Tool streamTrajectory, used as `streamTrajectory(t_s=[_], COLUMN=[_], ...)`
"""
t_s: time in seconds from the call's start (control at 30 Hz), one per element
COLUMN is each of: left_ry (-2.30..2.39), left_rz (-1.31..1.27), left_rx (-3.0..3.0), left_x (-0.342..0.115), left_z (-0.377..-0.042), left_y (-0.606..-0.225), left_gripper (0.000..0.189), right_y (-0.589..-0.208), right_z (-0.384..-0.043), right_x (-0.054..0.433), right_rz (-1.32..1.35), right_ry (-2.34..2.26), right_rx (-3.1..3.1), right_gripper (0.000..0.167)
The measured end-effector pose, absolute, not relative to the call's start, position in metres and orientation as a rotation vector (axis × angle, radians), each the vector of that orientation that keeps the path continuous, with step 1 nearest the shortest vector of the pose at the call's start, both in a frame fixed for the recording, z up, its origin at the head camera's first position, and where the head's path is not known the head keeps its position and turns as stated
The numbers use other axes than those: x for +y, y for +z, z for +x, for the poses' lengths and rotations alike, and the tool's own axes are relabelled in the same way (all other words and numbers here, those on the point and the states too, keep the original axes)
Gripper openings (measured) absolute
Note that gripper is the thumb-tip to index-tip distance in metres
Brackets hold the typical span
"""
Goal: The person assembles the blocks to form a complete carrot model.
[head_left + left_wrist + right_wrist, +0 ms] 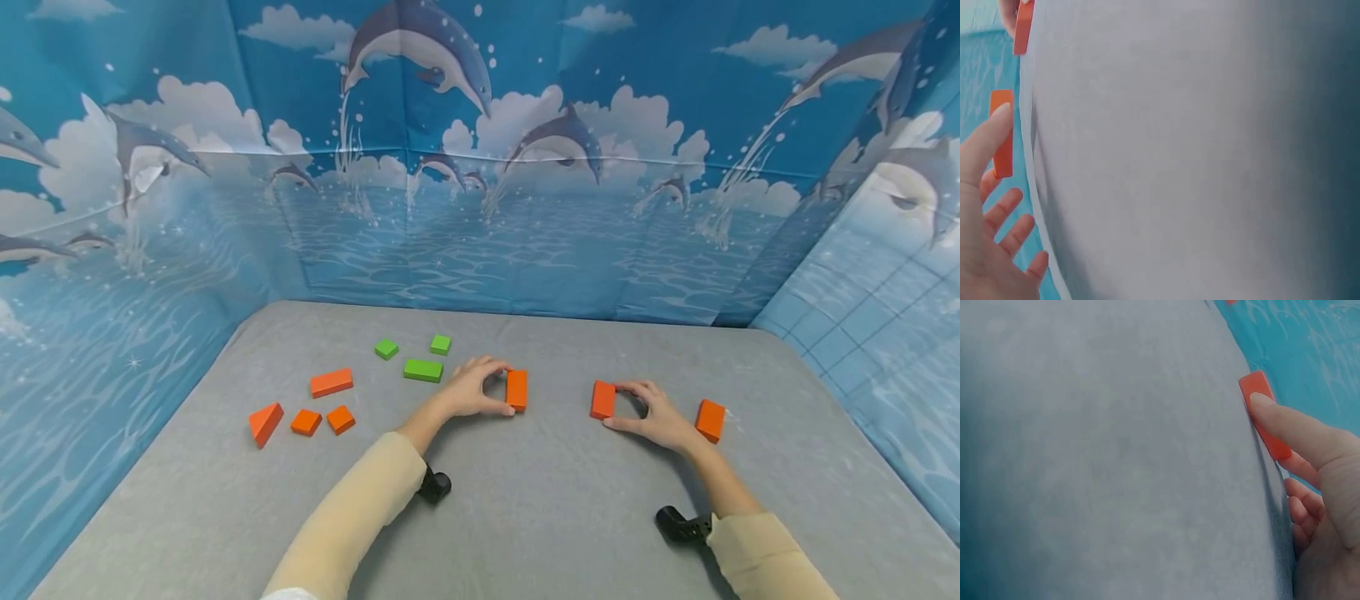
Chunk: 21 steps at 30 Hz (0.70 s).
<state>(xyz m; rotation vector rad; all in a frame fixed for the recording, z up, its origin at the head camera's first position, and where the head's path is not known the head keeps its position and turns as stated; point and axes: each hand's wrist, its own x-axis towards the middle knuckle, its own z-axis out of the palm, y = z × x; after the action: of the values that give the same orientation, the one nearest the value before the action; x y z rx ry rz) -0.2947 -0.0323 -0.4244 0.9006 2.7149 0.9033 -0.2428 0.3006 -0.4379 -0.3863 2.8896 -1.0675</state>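
Observation:
My left hand (468, 390) pinches an orange rectangular block (517, 390) between thumb and index finger, near the middle of the grey table. In the left wrist view the thumb lies along the face of that block (1002, 140), and the other fingers are spread apart. Further right, my right hand (657, 417) pinches a red-orange rectangular block (603, 400) by its two ends. The right wrist view shows the thumb across this block (1266, 419) with the index finger behind it. A gap of bare cloth lies between the two held blocks.
Another orange block (710, 421) lies beside the right wrist. Green blocks (423, 370) sit behind the left hand. To the left are an orange bar (332, 382), a triangular block (266, 424) and two small orange blocks (306, 422). A dolphin-print curtain (465, 233) surrounds the table.

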Motion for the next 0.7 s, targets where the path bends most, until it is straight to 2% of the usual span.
streamTrajectory(t_s=[0.7], left_ry=[0.959], left_rz=[0.932], left_rx=[2.744], left_x=[-0.069], left_z=[-0.261], left_y=[-0.438], left_gripper=[0.064], right_y=[-0.438], right_z=[-0.243], right_x=[0.300], right_rz=[-0.385], right_ry=[-1.075], right_rx=[2.872], right_gripper=[0.067])
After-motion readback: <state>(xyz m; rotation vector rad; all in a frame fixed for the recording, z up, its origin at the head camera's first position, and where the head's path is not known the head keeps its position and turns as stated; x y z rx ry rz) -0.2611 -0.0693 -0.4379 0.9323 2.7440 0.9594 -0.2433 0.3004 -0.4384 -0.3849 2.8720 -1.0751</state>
